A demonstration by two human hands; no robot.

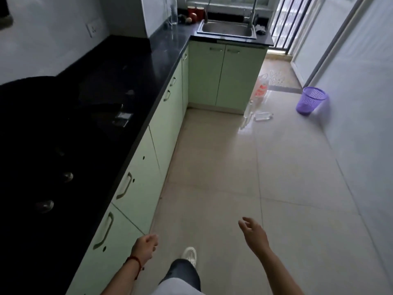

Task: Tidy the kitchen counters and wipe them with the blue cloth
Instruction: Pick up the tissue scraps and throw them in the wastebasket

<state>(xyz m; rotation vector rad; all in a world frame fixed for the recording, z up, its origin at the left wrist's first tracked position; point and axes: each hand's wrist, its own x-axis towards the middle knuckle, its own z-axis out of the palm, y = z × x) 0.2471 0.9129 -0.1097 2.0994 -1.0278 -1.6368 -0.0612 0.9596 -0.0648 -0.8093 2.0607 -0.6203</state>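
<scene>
Scene: person walks down a narrow kitchen toward the sink (227,28), both hands low over the floor tiles.
Left hand (145,245): empty, fingers loosely curled, hanging beside the green cabinets; prob. just swinging mid-stride.
Right hand (253,233): empty, fingers relaxed & spread; looks free for whatever gets picked up first.
Blue cloth: not in view anywhere; can't tell where it is.
Counter (148,60): black, L-shaped, runs up to the sink; hob knobs at the end farthest from the sink.
Clutter left of sink: tall clear bottle (174,11), contents can't tell; red canisters (195,12) & fruit behind.
Sink: basin looks empty.
Floor right of sink cabinet: plastic bag (262,86), clear bottles, one lying down.
Purple bin (310,100): farther right by the wall, inside hidden.
Progress: tidying & wiping seem not yet begun.
</scene>
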